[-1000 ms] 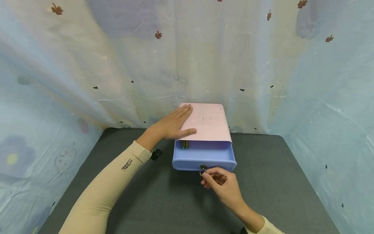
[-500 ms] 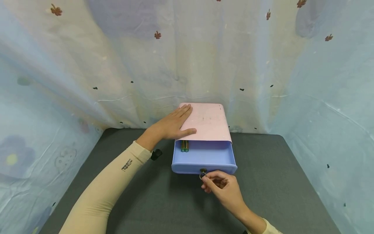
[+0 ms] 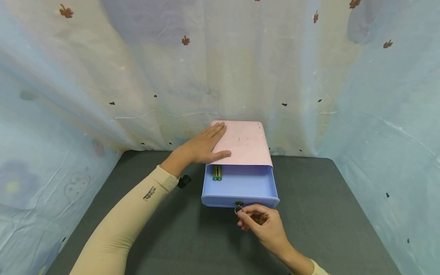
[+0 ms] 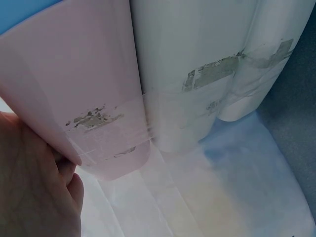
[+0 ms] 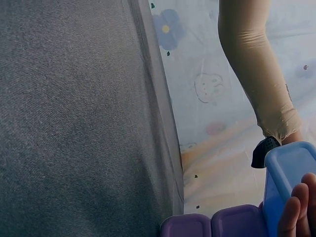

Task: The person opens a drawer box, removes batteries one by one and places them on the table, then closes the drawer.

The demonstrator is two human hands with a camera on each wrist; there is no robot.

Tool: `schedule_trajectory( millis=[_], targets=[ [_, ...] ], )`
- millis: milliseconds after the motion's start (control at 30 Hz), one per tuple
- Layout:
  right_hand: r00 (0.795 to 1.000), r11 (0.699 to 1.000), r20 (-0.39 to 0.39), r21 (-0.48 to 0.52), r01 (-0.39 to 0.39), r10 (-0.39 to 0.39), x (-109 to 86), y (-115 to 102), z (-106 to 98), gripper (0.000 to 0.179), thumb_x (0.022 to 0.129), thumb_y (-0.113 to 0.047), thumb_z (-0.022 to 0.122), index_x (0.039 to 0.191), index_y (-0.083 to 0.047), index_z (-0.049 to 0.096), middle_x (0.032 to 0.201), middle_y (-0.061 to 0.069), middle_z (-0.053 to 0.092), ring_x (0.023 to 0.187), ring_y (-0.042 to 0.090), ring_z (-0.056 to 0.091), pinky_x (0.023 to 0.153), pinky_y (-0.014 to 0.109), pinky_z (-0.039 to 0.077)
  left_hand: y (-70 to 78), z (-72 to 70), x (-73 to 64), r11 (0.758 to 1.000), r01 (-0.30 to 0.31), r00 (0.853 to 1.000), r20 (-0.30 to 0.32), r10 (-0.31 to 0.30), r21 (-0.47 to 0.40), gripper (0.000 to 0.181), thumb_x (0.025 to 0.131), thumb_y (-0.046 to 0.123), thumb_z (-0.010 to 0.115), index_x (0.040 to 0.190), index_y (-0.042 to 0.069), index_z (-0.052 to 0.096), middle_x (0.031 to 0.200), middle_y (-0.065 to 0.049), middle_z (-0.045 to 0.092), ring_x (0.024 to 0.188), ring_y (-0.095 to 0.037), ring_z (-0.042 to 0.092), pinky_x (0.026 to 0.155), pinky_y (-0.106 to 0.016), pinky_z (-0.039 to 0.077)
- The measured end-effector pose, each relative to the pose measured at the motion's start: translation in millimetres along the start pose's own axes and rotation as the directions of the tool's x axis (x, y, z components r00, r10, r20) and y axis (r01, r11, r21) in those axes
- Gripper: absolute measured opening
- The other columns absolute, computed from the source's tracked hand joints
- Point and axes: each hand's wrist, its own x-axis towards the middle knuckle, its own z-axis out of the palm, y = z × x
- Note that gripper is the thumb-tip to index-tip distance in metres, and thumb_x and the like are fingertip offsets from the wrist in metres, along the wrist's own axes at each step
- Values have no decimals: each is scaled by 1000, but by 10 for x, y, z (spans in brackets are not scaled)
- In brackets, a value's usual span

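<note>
My left hand [image 3: 203,147] lies flat on the pink top of a drawer cabinet [image 3: 244,141], fingers straight and thumb spread. Below that top, a blue drawer [image 3: 249,183] is pulled out toward me. Two green batteries [image 3: 217,173] lie side by side at the drawer's back left, partly under the top. My right hand [image 3: 266,227] pinches the metal ring pull [image 3: 238,209] on the drawer front between thumb and index finger. In the right wrist view, only some fingers [image 5: 298,210] show beside the blue drawer. The left wrist view catches part of my left hand [image 4: 39,182] against the pink side.
Lower tiers of the cabinet show as whitish casings [image 4: 192,59] in the left wrist view and purple drawer fronts [image 5: 187,226] in the right wrist view. A dark grey tabletop [image 3: 178,240] spreads around it. A patterned curtain [image 3: 233,76] hangs close behind.
My right hand has drawn the blue drawer a little farther toward me by its ring. More of the batteries shows inside. The left hand has stayed on the pink top.
</note>
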Motion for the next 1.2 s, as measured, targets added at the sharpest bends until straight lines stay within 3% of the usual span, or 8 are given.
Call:
schedule_trajectory(
  millis=[1200],
  targets=[
    [994, 994, 10, 14, 107, -107, -200, 70, 32, 22, 94, 17, 70, 101, -2, 77, 76, 12, 77, 63, 15, 74, 53, 35, 62, -10, 3, -2, 1000, -14, 1000, 2, 14, -12, 103, 105, 75, 39, 173, 11, -4, 181, -5, -8, 167, -21, -9, 135, -39, -2]
  ],
)
